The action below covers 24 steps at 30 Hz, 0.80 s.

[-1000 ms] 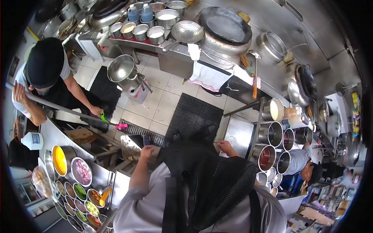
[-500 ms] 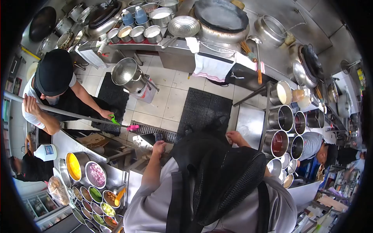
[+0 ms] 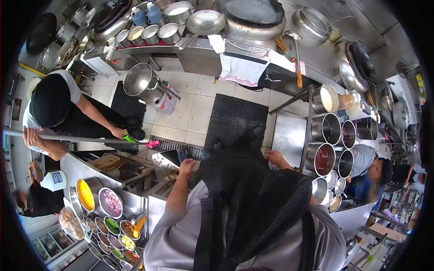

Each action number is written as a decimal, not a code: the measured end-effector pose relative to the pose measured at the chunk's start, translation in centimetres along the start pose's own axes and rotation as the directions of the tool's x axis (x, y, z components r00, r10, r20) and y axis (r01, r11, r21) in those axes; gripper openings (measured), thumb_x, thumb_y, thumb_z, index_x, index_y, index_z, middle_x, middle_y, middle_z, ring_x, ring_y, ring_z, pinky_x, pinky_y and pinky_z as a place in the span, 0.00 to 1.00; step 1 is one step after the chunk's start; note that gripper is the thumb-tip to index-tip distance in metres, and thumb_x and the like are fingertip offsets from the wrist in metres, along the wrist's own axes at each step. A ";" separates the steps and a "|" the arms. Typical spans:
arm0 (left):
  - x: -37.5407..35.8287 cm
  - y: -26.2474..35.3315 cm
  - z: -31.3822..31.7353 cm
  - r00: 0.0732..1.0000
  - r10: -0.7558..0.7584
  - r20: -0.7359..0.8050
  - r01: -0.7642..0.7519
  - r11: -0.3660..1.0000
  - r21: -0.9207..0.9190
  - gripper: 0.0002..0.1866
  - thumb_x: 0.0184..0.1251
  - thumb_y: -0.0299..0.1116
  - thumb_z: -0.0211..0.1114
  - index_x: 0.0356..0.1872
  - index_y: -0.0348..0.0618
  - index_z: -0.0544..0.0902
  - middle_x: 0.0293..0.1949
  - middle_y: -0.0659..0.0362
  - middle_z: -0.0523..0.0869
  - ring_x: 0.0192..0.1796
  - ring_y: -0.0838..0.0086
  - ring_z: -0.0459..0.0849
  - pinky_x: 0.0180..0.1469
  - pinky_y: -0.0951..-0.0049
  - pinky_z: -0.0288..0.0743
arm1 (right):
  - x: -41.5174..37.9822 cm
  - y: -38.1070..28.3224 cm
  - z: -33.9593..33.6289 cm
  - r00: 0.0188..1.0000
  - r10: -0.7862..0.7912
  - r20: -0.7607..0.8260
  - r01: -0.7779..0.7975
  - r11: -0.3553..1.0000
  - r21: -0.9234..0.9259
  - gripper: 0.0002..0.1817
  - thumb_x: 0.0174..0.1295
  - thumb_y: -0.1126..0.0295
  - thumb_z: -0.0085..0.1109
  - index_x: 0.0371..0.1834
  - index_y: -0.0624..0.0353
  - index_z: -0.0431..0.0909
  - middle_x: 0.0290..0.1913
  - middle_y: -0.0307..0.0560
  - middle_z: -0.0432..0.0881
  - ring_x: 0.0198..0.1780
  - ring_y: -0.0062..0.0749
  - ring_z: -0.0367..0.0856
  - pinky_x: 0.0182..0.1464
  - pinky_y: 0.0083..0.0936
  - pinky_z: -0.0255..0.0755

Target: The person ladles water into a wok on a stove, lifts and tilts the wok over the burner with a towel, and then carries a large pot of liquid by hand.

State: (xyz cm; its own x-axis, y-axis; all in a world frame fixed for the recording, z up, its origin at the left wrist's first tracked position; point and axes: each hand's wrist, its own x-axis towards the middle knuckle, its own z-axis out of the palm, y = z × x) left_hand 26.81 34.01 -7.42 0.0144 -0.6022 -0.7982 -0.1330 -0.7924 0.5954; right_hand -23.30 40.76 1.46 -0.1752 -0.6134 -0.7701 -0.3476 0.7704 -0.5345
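Observation:
My left hand is closed, fingers curled in, over the end of the steel counter beside a dark, flat object with pale markings. What its fingers may hold is hidden. On the other side of my black apron, my right hand has its fingers curled together near the edge of a bare steel surface. Something whitish shows just below that hand. At the left, a co-worker grips a long grey pole with a green piece and a pink tip near the floor drain.
Pans of chopped ingredients fill the left counter. Steel pots line the right rack, with another person behind. Woks and a ladle sit on the far range. A large pot and black mats are on the floor.
The co-worker has bent lower, and the pole's back end has dropped while its pink tip shifts slightly. The view has moved a little; both my hands stay nearly in place.

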 end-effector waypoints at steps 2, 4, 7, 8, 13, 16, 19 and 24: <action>-0.4 0.6 0.5 1.000 -0.002 -0.031 0.004 0.999 0.051 0.22 0.55 0.31 0.72 0.51 0.39 0.80 0.36 0.60 0.85 0.28 0.80 0.78 0.26 0.76 0.71 | -0.3 0.0 -0.3 1.000 -0.015 -0.005 0.014 0.999 -0.035 0.18 0.63 0.63 0.57 0.53 0.56 0.83 0.35 0.41 0.85 0.26 0.24 0.81 0.21 0.25 0.74; -0.1 0.5 0.6 0.999 0.001 -0.044 0.002 0.998 0.060 0.22 0.55 0.31 0.72 0.52 0.39 0.80 0.37 0.59 0.85 0.29 0.79 0.78 0.27 0.76 0.72 | -0.2 0.0 -0.4 1.000 -0.019 -0.006 0.018 0.999 -0.048 0.18 0.63 0.63 0.57 0.54 0.57 0.82 0.35 0.42 0.85 0.27 0.24 0.81 0.22 0.25 0.74; 0.1 0.9 1.0 0.999 0.014 -0.040 -0.013 0.999 0.030 0.22 0.54 0.31 0.72 0.52 0.39 0.80 0.38 0.59 0.85 0.30 0.78 0.79 0.27 0.76 0.72 | 0.1 0.2 -0.5 1.000 -0.025 -0.002 0.024 0.999 -0.042 0.18 0.63 0.63 0.57 0.53 0.57 0.82 0.34 0.42 0.84 0.26 0.25 0.81 0.22 0.25 0.75; 0.1 1.0 1.2 0.999 0.020 -0.043 -0.018 0.999 0.035 0.22 0.54 0.31 0.72 0.51 0.39 0.80 0.38 0.58 0.85 0.30 0.78 0.79 0.27 0.75 0.72 | 0.3 0.4 -0.5 0.999 -0.036 -0.002 0.036 0.998 -0.042 0.18 0.63 0.63 0.57 0.53 0.58 0.82 0.34 0.42 0.84 0.26 0.25 0.81 0.22 0.25 0.74; 0.5 1.2 1.3 0.999 0.027 -0.024 -0.025 0.997 0.076 0.21 0.55 0.32 0.72 0.51 0.39 0.80 0.39 0.58 0.86 0.32 0.76 0.80 0.28 0.74 0.73 | 0.4 -0.1 -0.3 1.000 -0.020 -0.019 0.020 1.000 -0.005 0.16 0.61 0.65 0.59 0.50 0.58 0.84 0.32 0.43 0.85 0.25 0.27 0.81 0.24 0.28 0.73; 0.3 1.0 1.5 0.999 0.035 -0.038 -0.031 0.996 0.083 0.22 0.54 0.32 0.72 0.51 0.39 0.80 0.39 0.57 0.86 0.33 0.75 0.80 0.29 0.73 0.74 | 0.3 -0.5 -0.5 1.000 0.009 0.029 -0.010 1.000 0.007 0.18 0.63 0.63 0.57 0.53 0.58 0.82 0.34 0.40 0.84 0.25 0.23 0.79 0.20 0.23 0.70; 0.3 1.0 1.7 0.998 0.030 -0.050 -0.025 0.994 0.103 0.22 0.54 0.33 0.73 0.51 0.38 0.81 0.39 0.57 0.86 0.34 0.74 0.81 0.32 0.73 0.75 | 0.1 -1.4 -0.4 0.999 0.035 0.019 -0.036 0.999 0.010 0.17 0.62 0.64 0.58 0.52 0.57 0.83 0.31 0.41 0.84 0.25 0.24 0.79 0.21 0.25 0.71; 0.4 0.1 1.8 0.997 0.036 -0.063 -0.029 0.992 0.119 0.21 0.53 0.34 0.73 0.49 0.38 0.83 0.39 0.57 0.86 0.37 0.73 0.83 0.37 0.73 0.77 | 0.3 -2.0 -0.5 0.999 0.032 -0.008 -0.032 0.999 0.005 0.15 0.61 0.67 0.59 0.50 0.58 0.85 0.28 0.42 0.84 0.23 0.26 0.79 0.22 0.28 0.72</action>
State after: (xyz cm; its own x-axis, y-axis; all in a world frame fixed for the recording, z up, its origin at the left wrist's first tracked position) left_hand 24.98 33.89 -7.80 0.0717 -0.6354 -0.7689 -0.2506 -0.7576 0.6027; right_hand -23.14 38.93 2.43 -0.1932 -0.5900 -0.7840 -0.3372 0.7903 -0.5116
